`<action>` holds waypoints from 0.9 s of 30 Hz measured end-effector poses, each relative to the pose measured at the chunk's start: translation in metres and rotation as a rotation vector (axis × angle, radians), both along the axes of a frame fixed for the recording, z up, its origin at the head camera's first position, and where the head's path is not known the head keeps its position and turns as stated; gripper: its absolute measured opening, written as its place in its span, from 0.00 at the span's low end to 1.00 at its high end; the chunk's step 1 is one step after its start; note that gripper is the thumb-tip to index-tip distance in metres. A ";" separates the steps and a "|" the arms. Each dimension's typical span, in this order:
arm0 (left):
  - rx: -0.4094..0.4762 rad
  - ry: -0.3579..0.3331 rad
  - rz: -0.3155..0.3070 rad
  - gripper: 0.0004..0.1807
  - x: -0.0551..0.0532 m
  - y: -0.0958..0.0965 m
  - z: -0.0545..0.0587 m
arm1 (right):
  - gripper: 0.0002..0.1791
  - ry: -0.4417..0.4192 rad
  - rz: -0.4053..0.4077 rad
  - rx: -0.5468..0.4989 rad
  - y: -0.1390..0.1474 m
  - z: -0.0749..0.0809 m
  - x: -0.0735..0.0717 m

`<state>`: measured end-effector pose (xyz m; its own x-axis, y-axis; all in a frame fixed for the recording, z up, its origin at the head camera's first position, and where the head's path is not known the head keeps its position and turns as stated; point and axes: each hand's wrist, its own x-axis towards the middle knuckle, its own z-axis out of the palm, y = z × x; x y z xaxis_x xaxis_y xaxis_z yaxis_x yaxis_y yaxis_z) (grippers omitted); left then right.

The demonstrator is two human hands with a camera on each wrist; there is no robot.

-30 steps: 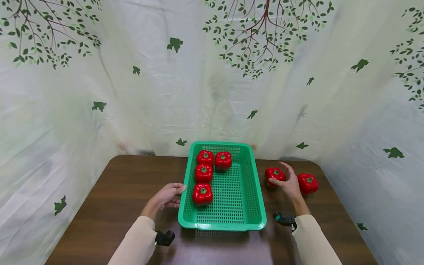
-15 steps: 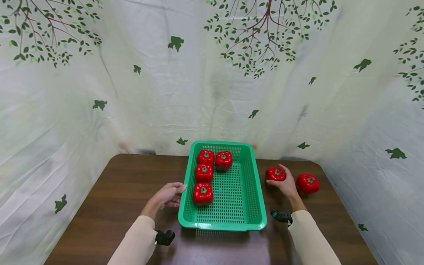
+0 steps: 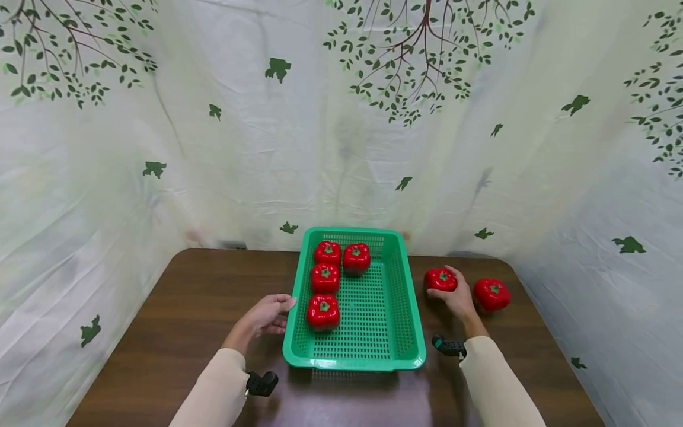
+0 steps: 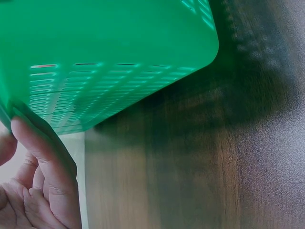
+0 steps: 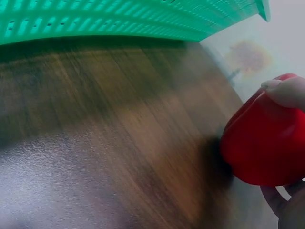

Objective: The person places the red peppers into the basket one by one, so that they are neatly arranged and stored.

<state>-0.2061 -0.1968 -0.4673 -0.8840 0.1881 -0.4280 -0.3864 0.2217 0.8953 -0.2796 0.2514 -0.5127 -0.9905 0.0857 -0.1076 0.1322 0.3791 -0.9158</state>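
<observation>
A green slotted plastic basket (image 3: 368,356) stands mid-table with several red bell peppers inside, one of them a pepper (image 3: 322,312) at its lower left. My left hand (image 3: 268,315) pinches the basket's left rim between thumb and fingers; the left wrist view shows a finger (image 4: 35,138) under that rim. To the right of the basket, my right hand (image 3: 456,295) grips a red bell pepper (image 3: 440,279), thumb on one side and fingers on the other. The right wrist view has that pepper close up, above its dark shadow. Another red pepper (image 3: 491,295) lies just right of this hand.
The brown wooden table (image 3: 213,284) has its back edge near a pale curtain (image 3: 240,148) printed with branches and leaves. Inside the basket, the right side and the front show bare slotted floor. Each wrist wears a black camera mount.
The right hand has closed its fingers round the pepper and shifted slightly left; its wrist came left too. The left hand keeps its place on the rim.
</observation>
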 end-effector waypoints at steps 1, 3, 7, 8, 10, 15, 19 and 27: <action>-0.002 0.002 0.002 0.17 0.000 0.000 0.000 | 0.50 -0.003 -0.003 -0.004 0.000 0.000 0.000; -0.009 -0.001 0.010 0.17 -0.001 -0.001 0.000 | 0.50 -0.004 -0.009 -0.016 -0.001 0.002 0.000; -0.015 0.005 0.013 0.18 -0.001 -0.001 0.000 | 0.50 -0.001 -0.012 -0.028 -0.002 0.005 0.001; -0.015 0.004 0.012 0.18 -0.001 -0.001 0.000 | 0.50 0.002 -0.012 -0.029 -0.002 0.005 0.002; -0.013 0.004 0.011 0.18 -0.001 -0.001 -0.001 | 0.49 0.008 -0.009 -0.026 -0.002 0.008 0.004; -0.011 -0.001 0.017 0.18 0.000 -0.001 -0.002 | 0.49 0.019 0.018 -0.009 -0.002 0.015 0.011; -0.011 -0.001 0.021 0.18 0.000 -0.001 -0.002 | 0.48 0.039 0.039 -0.014 -0.002 0.021 0.017; 0.002 -0.001 0.011 0.17 -0.001 -0.002 -0.003 | 0.47 0.104 0.038 -0.080 -0.001 0.031 0.027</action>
<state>-0.2073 -0.1985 -0.4700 -0.8856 0.1797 -0.4283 -0.3893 0.2156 0.8955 -0.2528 0.2502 -0.4817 -0.9990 0.0430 -0.0087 0.0214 0.3069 -0.9515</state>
